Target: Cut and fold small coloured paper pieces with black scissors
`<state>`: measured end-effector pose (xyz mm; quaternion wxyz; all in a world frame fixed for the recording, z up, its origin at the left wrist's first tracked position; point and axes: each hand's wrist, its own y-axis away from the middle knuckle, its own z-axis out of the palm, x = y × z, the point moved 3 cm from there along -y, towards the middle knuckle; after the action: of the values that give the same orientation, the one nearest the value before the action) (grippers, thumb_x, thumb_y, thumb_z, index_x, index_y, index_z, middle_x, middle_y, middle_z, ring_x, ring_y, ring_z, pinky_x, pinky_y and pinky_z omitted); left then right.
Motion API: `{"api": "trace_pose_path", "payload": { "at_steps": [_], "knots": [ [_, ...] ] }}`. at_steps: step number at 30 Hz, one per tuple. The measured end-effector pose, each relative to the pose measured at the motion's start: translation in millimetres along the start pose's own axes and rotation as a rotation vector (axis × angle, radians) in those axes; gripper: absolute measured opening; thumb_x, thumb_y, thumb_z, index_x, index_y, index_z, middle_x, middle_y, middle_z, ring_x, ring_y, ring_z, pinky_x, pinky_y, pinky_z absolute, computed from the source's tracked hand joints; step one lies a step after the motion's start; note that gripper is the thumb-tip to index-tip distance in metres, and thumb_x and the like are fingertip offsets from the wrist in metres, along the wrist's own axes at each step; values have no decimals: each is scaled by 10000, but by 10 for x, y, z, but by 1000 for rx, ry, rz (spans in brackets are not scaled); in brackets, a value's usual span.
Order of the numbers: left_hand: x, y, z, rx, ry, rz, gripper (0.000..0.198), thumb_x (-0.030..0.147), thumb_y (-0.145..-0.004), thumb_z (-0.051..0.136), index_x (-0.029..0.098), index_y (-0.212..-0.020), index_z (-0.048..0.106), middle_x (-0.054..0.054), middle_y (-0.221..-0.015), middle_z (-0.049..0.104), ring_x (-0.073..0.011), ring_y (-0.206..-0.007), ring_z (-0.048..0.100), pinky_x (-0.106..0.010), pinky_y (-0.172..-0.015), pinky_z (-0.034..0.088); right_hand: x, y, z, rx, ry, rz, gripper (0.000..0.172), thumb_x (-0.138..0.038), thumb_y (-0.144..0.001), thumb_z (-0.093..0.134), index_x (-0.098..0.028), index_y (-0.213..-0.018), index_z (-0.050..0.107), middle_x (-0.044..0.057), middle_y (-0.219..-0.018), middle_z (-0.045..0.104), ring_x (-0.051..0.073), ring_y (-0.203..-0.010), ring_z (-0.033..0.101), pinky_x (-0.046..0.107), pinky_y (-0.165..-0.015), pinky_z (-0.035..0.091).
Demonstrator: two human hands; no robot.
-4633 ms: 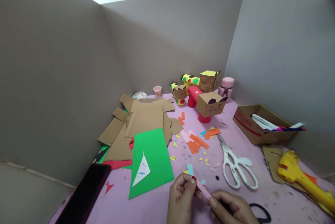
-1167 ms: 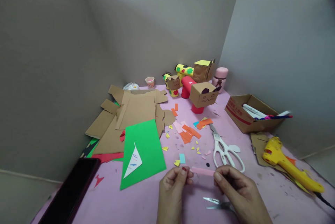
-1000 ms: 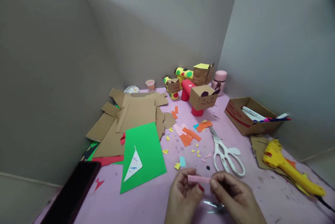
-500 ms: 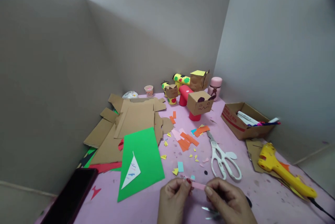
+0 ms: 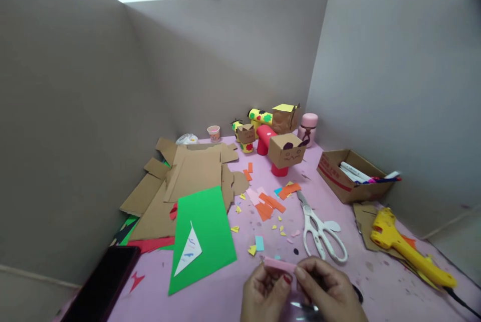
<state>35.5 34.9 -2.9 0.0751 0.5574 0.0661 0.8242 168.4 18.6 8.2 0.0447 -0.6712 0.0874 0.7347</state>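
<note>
A narrow strip of pink paper [image 5: 279, 264] is stretched between my two hands near the front of the table. My left hand [image 5: 266, 289] is closed, with its fingers on the strip from below and its thumb bent inward. My right hand [image 5: 326, 287] pinches the strip's right end between thumb and finger. Under the right palm show the blades of small scissors [image 5: 303, 307]; whether that hand grips them or they lie on the table, I cannot tell. Just beyond the hands are a light blue paper piece [image 5: 259, 243] and white-handled scissors [image 5: 318, 231].
Green paper [image 5: 206, 231] with a white triangle lies left, over cardboard [image 5: 195, 171]. A phone [image 5: 99, 284] is at front left. On the right are a yellow glue gun [image 5: 411, 247] and a box of markers [image 5: 338, 181]. Cardboard-headed animal figures [image 5: 287, 150] stand at the back among paper scraps.
My left hand has moved slightly right, closer to the right hand, and its thumb has shifted along the strip. More of the pink strip's left end now shows.
</note>
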Motion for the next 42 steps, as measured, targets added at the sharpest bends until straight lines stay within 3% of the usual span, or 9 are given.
{"api": "trace_pose_path", "payload": {
  "at_steps": [6, 11, 13, 16, 20, 25, 32, 36, 42],
  "knots": [
    [65, -29, -54, 33, -95, 78, 370, 502, -629, 739, 150, -538, 675, -9, -537, 624, -140, -561, 526, -227, -589, 406, 19, 3, 0, -17, 2, -26, 375, -498, -720, 678, -162, -569, 612, -44, -470, 507, 107, -425, 446, 201, -429, 339],
    [402, -190, -409, 378, -220, 279, 250, 428, -766, 624, 184, -808, 656, -52, -836, 680, -212, -809, 600, -311, -758, 460, 12, -90, -238, 168, -182, -20, 257, -430, -739, 713, -194, -679, 629, -46, -560, 593, 94, -471, 477, 171, -478, 396],
    [488, -209, -433, 329, -513, 414, 212, 349, -803, 590, 195, -936, 651, -89, -993, 667, -256, -976, 576, -397, -887, 424, 17, -115, -283, 207, -250, -25, 230, -411, -732, 729, -204, -709, 633, -51, -564, 602, 93, -468, 473, 166, -470, 393],
    [437, -169, -273, 26, -1004, 586, 282, 250, -795, 600, 243, -1073, 645, -110, -1185, 621, -304, -1144, 495, -541, -1005, 297, 23, -112, -266, 199, -265, -34, 229, -409, -725, 737, -202, -714, 639, -50, -555, 602, 100, -456, 480, 176, -456, 392],
    [294, -98, -48, -184, -1336, 592, 324, 239, -754, 664, 331, -1064, 658, -83, -1313, 560, -355, -1220, 432, -672, -1007, 172, 34, -77, -213, 180, -255, -36, 235, -412, -727, 734, -201, -701, 634, -50, -544, 599, 106, -447, 479, 192, -453, 395],
    [375, -112, -55, -205, -1421, 567, 176, 125, -805, 559, 255, -780, 674, -44, -1137, 661, -298, -1144, 502, -641, -1006, 207, 52, -88, -204, 153, -250, -39, 226, -409, -747, 721, -206, -703, 630, -59, -544, 599, 88, -453, 481, 167, -456, 389],
    [573, -244, -372, 61, -1466, 629, 228, 36, -767, 475, 171, -825, 650, -134, -1100, 634, -306, -1074, 519, -555, -925, 340, 74, -93, -228, 141, -222, -30, 241, -429, -758, 705, -203, -709, 638, -54, -546, 599, 80, -440, 482, 164, -445, 384],
    [478, -248, -267, -15, -1465, 617, 265, 158, -794, 557, 227, -1036, 640, -117, -1195, 605, -334, -1139, 479, -633, -962, 246, 60, -80, -209, 129, -183, -28, 251, -439, -767, 692, -201, -713, 634, -53, -545, 589, 79, -429, 481, 171, -447, 386],
    [479, -262, -154, -6, -1425, 616, 234, 95, -824, 520, 243, -848, 701, -47, -981, 709, -270, -988, 574, -593, -986, 211, 32, -70, -190, 120, -172, -31, 256, -439, -763, 694, -199, -699, 634, -47, -540, 587, 83, -426, 486, 175, -437, 386]
  ]
}}
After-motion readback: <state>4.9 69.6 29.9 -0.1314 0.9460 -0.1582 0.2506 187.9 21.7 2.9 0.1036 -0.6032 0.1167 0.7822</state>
